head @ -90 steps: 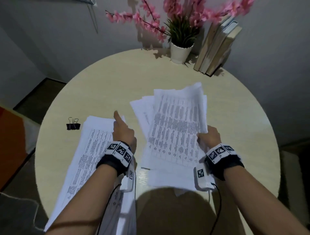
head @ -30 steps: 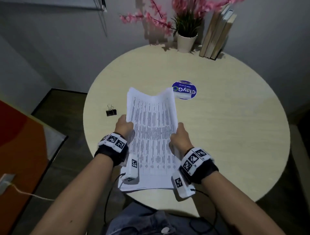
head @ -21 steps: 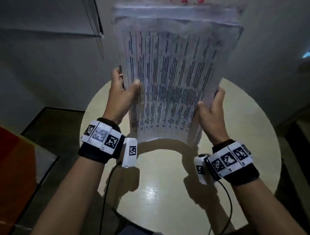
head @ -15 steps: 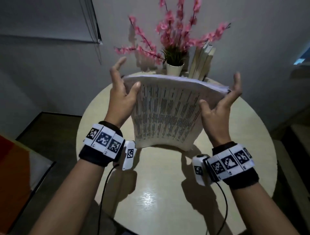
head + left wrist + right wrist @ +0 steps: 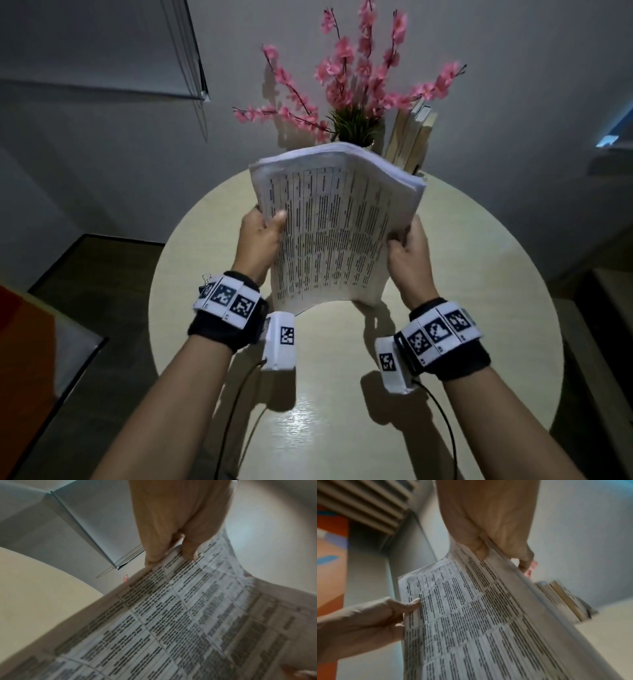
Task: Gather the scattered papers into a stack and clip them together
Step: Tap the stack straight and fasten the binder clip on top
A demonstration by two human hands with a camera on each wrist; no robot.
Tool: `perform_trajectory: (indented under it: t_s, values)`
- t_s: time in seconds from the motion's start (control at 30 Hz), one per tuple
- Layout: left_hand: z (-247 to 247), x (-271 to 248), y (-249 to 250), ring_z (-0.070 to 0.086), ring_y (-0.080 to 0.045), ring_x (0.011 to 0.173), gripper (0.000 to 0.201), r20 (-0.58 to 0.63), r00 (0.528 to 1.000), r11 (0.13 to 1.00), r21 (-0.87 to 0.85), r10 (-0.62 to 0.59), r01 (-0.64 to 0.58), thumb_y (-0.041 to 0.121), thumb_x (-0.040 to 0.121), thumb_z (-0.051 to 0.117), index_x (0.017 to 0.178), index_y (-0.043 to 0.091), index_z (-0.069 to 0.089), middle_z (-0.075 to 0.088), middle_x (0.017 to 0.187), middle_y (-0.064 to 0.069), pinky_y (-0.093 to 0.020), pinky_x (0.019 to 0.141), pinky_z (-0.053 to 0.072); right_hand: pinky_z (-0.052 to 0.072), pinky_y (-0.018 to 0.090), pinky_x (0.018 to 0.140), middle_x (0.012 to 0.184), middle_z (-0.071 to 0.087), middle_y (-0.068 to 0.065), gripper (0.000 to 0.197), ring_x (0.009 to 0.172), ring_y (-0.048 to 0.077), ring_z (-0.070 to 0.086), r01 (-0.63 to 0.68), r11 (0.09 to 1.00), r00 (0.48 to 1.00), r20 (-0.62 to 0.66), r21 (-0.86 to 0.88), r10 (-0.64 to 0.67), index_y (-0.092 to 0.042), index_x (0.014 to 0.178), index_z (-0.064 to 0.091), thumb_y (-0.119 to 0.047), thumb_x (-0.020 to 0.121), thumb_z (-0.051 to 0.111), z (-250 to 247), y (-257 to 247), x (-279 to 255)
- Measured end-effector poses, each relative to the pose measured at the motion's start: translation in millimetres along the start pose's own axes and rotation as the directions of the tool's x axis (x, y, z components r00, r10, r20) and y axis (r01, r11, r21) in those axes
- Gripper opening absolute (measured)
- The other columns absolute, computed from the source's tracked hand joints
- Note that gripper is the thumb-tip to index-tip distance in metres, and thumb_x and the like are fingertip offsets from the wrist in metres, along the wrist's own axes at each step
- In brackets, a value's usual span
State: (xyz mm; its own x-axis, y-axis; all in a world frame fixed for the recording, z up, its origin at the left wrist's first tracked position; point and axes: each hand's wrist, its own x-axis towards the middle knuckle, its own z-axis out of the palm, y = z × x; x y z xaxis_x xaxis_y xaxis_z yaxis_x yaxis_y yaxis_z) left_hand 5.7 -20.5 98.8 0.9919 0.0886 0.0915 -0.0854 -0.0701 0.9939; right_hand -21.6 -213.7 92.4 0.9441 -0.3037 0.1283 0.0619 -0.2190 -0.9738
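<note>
Now both hands hold the stack (image 5: 337,226) of printed papers on end above the round table (image 5: 479,274), its lower edge apparently resting on the top. Left hand (image 5: 258,240) pinches the left edge, thumb on the front sheet; right hand (image 5: 409,251) grips the right edge likewise. A binder clip (image 5: 205,278) peeks out behind the left wrist. Beyond stand a pink-flowered plant (image 5: 356,113) and books (image 5: 411,137).

The round table (image 5: 479,274) lies bare in front; potted flowers (image 5: 356,102) and books (image 5: 411,137) crowd its far edge.
</note>
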Motion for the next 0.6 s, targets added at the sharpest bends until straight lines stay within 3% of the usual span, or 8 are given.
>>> perform_trajectory:
  t_s: [0.1, 0.2, 0.3, 0.37, 0.43, 0.47, 0.53, 0.6]
  values:
    - [-1, 12, 19, 0.068, 0.001, 0.079, 0.018, -0.041, 0.994, 0.986, -0.133, 0.101, -0.105, 0.001, 0.081, 0.061, 0.095, 0.013, 0.061, 0.068, 0.089, 0.007, -0.019, 0.071, 0.055, 0.052, 0.035, 0.083, 0.093, 0.056, -0.007, 0.027, 0.085, 0.006, 0.057, 0.086, 0.99, 0.994, -0.076, 0.108, -0.078, -0.02, 0.098, 0.045, 0.005, 0.089, 0.039, -15, -21, 11]
    - [-15, 22, 31, 0.068, -0.006, 0.092, 0.046, 0.073, 0.978, 0.938, -0.303, 0.198, -0.167, 0.028, 0.061, 0.079, 0.098, 0.022, 0.053, 0.071, 0.096, 0.007, -0.024, 0.078, 0.056, 0.054, 0.02, 0.081, 0.1, 0.056, -0.004, 0.03, 0.089, 0.002, 0.06, 0.146, 0.961, 0.989, -0.027, 0.234, -0.144, -0.017, 0.104, 0.038, 0.007, 0.088, 0.044, -38, -35, 17]
    - [-18, 21, 19, 0.067, -0.01, 0.095, 0.075, 0.215, 0.973, 0.973, -0.229, 0.081, -0.03, 0.047, 0.042, 0.085, 0.104, 0.021, 0.051, 0.067, 0.104, 0.002, -0.028, 0.081, 0.058, 0.057, 0.029, 0.085, 0.102, 0.056, -0.007, 0.031, 0.092, 0.002, 0.06, 0.046, 0.981, 0.996, 0.067, 0.188, -0.059, -0.022, 0.106, 0.036, 0.001, 0.089, 0.048, -29, -24, 10]
    - [-8, 14, 8, 0.07, -0.009, 0.084, 0.048, 0.234, 0.972, 0.992, -0.124, -0.003, 0.033, 0.034, 0.055, 0.084, 0.096, 0.018, 0.063, 0.074, 0.088, 0.006, -0.033, 0.084, 0.058, 0.054, 0.039, 0.087, 0.097, 0.053, -0.011, 0.025, 0.09, 0.003, 0.058, 0.014, 0.996, 0.998, 0.052, 0.087, -0.019, -0.018, 0.106, 0.038, -0.001, 0.09, 0.048, -13, -14, 2]
    - [0, 10, 14, 0.071, -0.006, 0.077, 0.016, 0.14, 0.99, 0.997, -0.075, 0.013, -0.003, 0.009, 0.074, 0.072, 0.087, 0.017, 0.066, 0.075, 0.075, 0.009, -0.033, 0.084, 0.058, 0.052, 0.038, 0.087, 0.093, 0.051, -0.013, 0.027, 0.086, -0.001, 0.055, 0.059, 0.996, 0.998, -0.01, 0.063, -0.059, -0.012, 0.105, 0.038, 0.007, 0.087, 0.044, -6, -12, 0]
    - [0, 11, 20, 0.071, -0.005, 0.075, 0.015, 0.1, 0.993, 0.995, -0.086, 0.06, -0.052, 0.004, 0.076, 0.069, 0.085, 0.016, 0.066, 0.075, 0.072, 0.011, -0.029, 0.079, 0.059, 0.052, 0.034, 0.085, 0.093, 0.05, -0.012, 0.03, 0.084, -0.005, 0.054, 0.089, 0.991, 0.996, -0.042, 0.1, -0.085, -0.011, 0.105, 0.036, 0.01, 0.084, 0.041, -7, -18, 1]
    - [-6, 15, 34, 0.071, -0.006, 0.078, 0.017, 0.076, 0.984, 0.976, -0.161, 0.162, -0.148, 0.013, 0.072, 0.073, 0.087, 0.015, 0.066, 0.076, 0.074, 0.012, -0.027, 0.076, 0.059, 0.05, 0.022, 0.085, 0.097, 0.049, -0.01, 0.037, 0.085, -0.01, 0.053, 0.144, 0.971, 0.988, -0.089, 0.19, -0.129, -0.011, 0.106, 0.033, 0.013, 0.077, 0.033, -17, -29, 9]
    - [-15, 19, 42, 0.07, -0.007, 0.082, 0.041, 0.119, 0.969, 0.953, -0.24, 0.218, -0.185, 0.032, 0.058, 0.081, 0.093, 0.016, 0.065, 0.076, 0.081, 0.01, -0.026, 0.075, 0.057, 0.048, 0.027, 0.093, 0.104, 0.047, -0.003, 0.044, 0.097, 0.002, 0.051, 0.144, 0.969, 0.989, -0.072, 0.201, -0.132, -0.011, 0.109, 0.03, 0.009, 0.071, 0.029, -24, -35, 14]
